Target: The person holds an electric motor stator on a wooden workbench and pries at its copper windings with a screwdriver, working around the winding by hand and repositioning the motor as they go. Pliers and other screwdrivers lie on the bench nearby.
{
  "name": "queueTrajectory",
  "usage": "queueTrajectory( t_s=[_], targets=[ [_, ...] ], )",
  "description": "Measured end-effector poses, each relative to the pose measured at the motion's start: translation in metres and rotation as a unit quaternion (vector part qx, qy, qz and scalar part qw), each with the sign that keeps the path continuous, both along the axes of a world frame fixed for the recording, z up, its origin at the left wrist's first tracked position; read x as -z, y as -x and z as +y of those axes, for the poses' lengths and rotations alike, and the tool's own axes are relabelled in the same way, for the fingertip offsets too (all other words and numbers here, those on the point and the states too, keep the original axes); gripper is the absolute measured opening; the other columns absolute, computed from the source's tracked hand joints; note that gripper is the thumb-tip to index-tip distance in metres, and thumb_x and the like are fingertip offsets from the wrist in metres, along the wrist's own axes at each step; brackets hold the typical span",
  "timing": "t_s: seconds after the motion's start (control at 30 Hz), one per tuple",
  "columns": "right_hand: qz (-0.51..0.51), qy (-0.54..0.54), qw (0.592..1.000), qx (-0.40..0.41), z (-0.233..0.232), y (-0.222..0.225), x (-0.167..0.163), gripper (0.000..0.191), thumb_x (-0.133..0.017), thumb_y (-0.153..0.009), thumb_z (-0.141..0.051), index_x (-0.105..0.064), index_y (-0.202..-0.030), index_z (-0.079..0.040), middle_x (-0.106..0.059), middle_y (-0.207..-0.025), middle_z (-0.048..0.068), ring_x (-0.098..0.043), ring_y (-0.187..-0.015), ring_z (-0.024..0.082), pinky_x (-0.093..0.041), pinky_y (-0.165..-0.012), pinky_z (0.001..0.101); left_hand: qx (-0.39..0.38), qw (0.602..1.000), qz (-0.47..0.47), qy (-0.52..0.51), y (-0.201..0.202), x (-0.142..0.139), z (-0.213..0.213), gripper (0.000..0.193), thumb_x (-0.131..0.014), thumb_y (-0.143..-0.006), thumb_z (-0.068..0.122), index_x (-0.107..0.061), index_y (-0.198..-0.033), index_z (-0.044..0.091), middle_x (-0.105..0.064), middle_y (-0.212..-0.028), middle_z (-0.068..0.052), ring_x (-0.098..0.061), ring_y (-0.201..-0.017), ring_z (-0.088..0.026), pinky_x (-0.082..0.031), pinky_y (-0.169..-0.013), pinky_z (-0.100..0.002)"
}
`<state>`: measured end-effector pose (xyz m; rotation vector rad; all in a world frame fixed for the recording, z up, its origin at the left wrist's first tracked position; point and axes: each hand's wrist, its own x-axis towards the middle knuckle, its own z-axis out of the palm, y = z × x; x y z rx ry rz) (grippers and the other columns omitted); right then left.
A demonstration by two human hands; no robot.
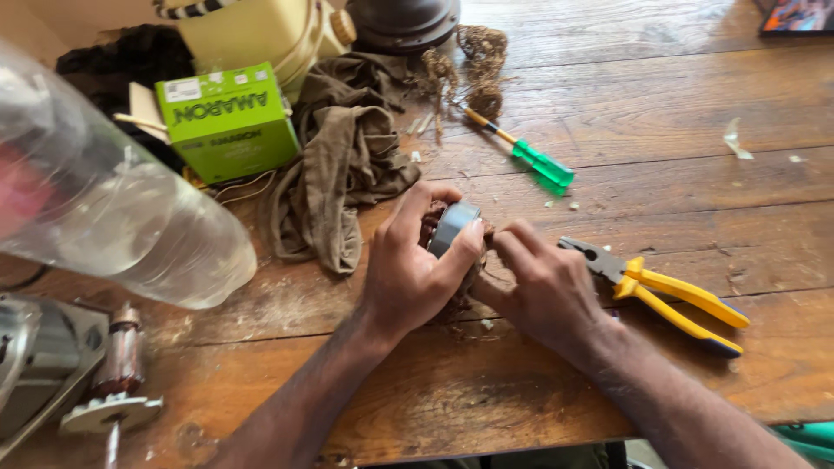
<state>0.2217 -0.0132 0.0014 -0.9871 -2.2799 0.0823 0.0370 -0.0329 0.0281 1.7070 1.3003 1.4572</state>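
Clear plastic bottle (113, 217), grey metal ring (452, 227) between fingers (460, 256)

One view only, head-worn; we look steeply down and forward over a wooden table (660, 113) from its near edge. Close range: our forearms enter from the bottom of frame and the hands sit at centre. A clear plastic bottle (113, 217) looms blurred at near left, very close to the lens. The far table edge lies out of frame.

both hands (473, 278) around a grey metal ring (453, 227), pliers (660, 293) beside
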Motion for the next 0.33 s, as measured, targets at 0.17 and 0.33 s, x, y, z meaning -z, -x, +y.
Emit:
queueTrajectory(
  t_s=[0.17,0.33],
  targets=[
    [0.016,0.023,0.999,0.038,-0.0067,0.0002,0.0012,0.034,-0.082,-0.084,-0.026,-0.066,-0.103,-0.003,-0.066,-0.094,0.011,-0.07,-0.069,0.029,-0.056,-0.055,0.0406,-0.033,0.998,0.036,-0.037,-0.0034,-0.0003,-0.0004,0.033,-0.072,-0.094,0.029,-0.062,-0.115,0.006,-0.072,-0.102,-0.012,-0.075,-0.089,-0.022,-0.06,-0.076,-0.034],
    [0.016,0.045,0.997,0.064,-0.0051,0.0041,0.0047,0.036,-0.083,-0.079,-0.029,-0.067,-0.101,-0.006,-0.068,-0.093,0.008,-0.071,-0.071,0.029,-0.055,-0.057,0.042,-0.044,0.998,0.04,-0.021,-0.0049,0.0003,-0.002,0.036,-0.072,-0.093,0.031,-0.062,-0.117,0.006,-0.072,-0.104,-0.013,-0.076,-0.089,-0.023,-0.06,-0.075,-0.035]
  ],
)
